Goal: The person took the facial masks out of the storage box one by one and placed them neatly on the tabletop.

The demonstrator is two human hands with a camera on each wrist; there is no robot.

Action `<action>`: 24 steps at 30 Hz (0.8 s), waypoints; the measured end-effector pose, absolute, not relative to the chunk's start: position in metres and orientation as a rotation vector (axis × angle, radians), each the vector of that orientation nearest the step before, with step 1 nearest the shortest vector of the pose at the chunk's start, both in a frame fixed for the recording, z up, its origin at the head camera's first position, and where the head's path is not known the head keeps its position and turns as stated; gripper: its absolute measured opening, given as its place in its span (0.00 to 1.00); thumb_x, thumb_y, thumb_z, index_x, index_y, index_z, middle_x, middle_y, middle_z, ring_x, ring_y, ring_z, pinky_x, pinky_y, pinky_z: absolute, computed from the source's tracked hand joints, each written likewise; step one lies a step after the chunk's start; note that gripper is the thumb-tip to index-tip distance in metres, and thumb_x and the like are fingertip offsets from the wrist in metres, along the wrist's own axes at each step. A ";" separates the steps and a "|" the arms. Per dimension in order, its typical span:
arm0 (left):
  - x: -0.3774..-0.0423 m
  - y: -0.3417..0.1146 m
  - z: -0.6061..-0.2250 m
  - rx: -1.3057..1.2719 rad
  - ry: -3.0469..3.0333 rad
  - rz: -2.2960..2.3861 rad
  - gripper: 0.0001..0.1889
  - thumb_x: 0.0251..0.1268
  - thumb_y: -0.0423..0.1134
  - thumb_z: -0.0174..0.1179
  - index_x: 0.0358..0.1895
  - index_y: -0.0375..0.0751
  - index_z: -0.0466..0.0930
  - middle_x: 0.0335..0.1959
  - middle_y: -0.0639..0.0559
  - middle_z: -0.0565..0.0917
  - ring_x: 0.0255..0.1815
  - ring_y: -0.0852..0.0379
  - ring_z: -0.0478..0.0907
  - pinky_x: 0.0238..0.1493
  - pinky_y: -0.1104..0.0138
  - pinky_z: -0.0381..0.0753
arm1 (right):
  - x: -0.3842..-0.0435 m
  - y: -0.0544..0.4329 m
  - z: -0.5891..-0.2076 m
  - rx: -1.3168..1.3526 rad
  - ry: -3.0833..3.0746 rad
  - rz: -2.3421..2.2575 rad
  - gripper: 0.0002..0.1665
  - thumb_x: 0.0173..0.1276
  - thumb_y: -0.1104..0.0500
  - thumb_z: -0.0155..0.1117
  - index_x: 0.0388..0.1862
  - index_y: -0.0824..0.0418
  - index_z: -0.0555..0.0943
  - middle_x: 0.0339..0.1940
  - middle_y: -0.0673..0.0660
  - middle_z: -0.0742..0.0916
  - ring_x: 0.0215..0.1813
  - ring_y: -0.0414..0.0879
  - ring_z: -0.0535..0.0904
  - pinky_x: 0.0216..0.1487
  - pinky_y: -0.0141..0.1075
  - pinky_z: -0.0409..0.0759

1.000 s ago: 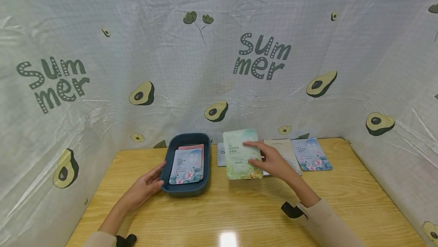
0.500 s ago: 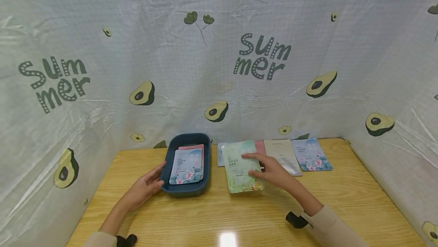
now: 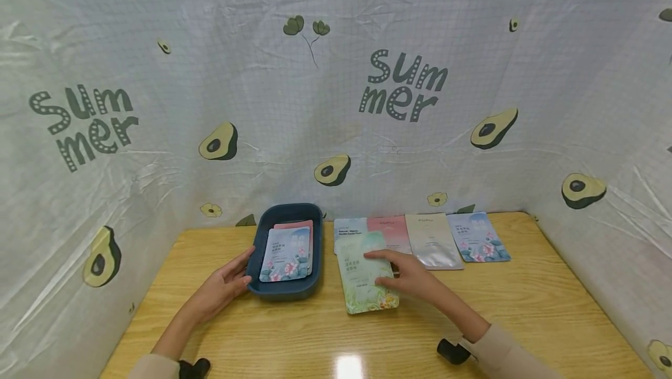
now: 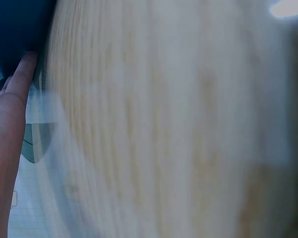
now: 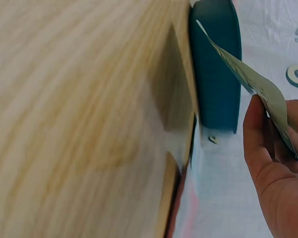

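A green face mask packet (image 3: 367,277) is pinched along its right side by my right hand (image 3: 412,274), thumb on one side and fingers on the other. In the right wrist view the packet (image 5: 253,79) appears edge-on, held above the wooden table. My left hand (image 3: 223,285) touches the left wall of a dark blue bin (image 3: 286,294), its fingers fairly straight in the left wrist view. Inside the bin lies a blue floral face mask packet (image 3: 286,253) over a pink packet (image 3: 310,226), which is mostly covered.
Along the table's back edge lie a light blue packet (image 3: 349,224), a pink packet (image 3: 391,230), a cream-and-silver packet (image 3: 433,242) and a blue floral packet (image 3: 478,238). Behind them hangs a white curtain (image 3: 294,93) printed with avocados. The table (image 3: 294,338) is wooden.
My right hand has lowered the green packet toward the front of the table and slightly left, uncovering more of the light blue and pink packets behind. The left hand and bin stay put.
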State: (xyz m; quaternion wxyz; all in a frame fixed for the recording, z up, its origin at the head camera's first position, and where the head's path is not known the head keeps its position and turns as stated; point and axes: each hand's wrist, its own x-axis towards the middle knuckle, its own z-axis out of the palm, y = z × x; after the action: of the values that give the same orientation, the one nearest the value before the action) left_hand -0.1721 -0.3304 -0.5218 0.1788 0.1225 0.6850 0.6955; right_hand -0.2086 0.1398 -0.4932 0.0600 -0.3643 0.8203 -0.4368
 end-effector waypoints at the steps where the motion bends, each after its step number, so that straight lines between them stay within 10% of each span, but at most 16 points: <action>1: -0.172 -0.330 -0.522 0.346 1.937 1.966 0.38 0.81 0.30 0.50 0.84 0.44 0.39 0.84 0.37 0.35 0.70 0.78 0.63 0.64 0.71 0.73 | -0.208 0.139 -0.494 -1.102 2.480 -1.326 0.32 0.69 0.56 0.71 0.71 0.58 0.76 0.66 0.56 0.82 0.50 0.43 0.83 0.49 0.34 0.83; 5: -0.172 -0.330 -0.521 0.348 1.932 1.970 0.38 0.80 0.30 0.50 0.84 0.44 0.39 0.84 0.37 0.35 0.70 0.78 0.63 0.64 0.71 0.73 | -0.206 0.134 -0.499 -1.073 2.471 -1.329 0.32 0.70 0.55 0.71 0.71 0.56 0.76 0.68 0.55 0.81 0.67 0.51 0.77 0.60 0.39 0.80; 14: -0.173 -0.333 -0.523 0.346 1.950 1.945 0.38 0.81 0.31 0.49 0.84 0.45 0.38 0.83 0.35 0.34 0.76 0.67 0.57 0.65 0.71 0.72 | -0.202 0.121 -0.504 -0.961 2.448 -1.358 0.31 0.69 0.56 0.72 0.70 0.54 0.77 0.67 0.56 0.82 0.27 0.35 0.61 0.31 0.31 0.69; 24: -0.172 -0.331 -0.522 0.320 1.931 1.969 0.38 0.81 0.28 0.48 0.84 0.45 0.39 0.83 0.37 0.36 0.70 0.76 0.63 0.65 0.70 0.73 | -0.202 0.110 -0.512 -0.900 2.458 -1.362 0.31 0.69 0.57 0.72 0.70 0.52 0.77 0.68 0.53 0.81 0.65 0.51 0.76 0.54 0.37 0.78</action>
State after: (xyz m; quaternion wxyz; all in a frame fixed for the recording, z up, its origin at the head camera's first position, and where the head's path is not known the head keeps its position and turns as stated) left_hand -0.1724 -0.3306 -0.5217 0.1816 0.1135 0.6839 0.6975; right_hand -0.2017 0.1099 -0.5116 0.0953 -0.3038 0.8291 -0.4596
